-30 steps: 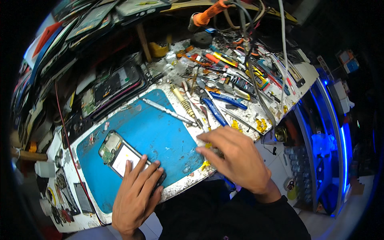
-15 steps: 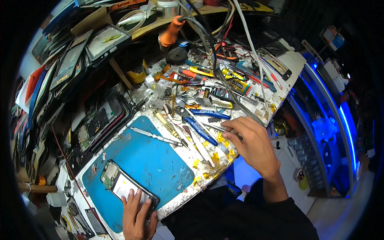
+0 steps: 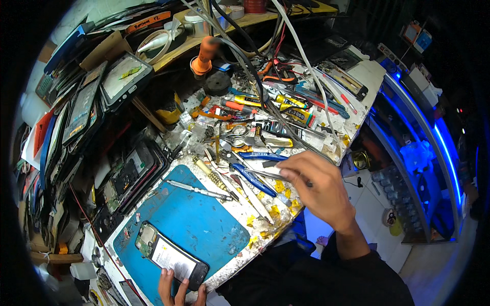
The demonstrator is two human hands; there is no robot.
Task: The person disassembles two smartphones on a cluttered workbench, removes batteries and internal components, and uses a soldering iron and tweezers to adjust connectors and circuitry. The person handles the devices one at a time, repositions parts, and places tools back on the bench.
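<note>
An opened-up phone (image 3: 176, 260) lies on the blue work mat (image 3: 191, 209), its bare circuit board at the far-left end and a white-labelled battery in the middle. My left hand (image 3: 177, 291) is at its near edge, fingers apart, the fingertips touching the phone. Over the right side of the bench, my right hand (image 3: 322, 191) pinches a slim grey metal tool that looks like tweezers (image 3: 269, 174); its tip points left. Beneath that tool are blue-handled pliers (image 3: 250, 179). A silver pen-like tool (image 3: 199, 189) rests along the mat's far edge.
Several tools and yellow glue tubes (image 3: 297, 116) crowd the bench behind. Cables (image 3: 293, 35) hang across it. Stacked phone parts (image 3: 76, 117) rise at the left. An orange-handled tool (image 3: 203, 57) stands at the back. The bench's near edge runs beside the mat.
My right hand has lifted the slim metal tool a little from among the bench tools. My left hand has drawn back toward the phone's near edge, showing more of the battery. The view has shifted slightly.
</note>
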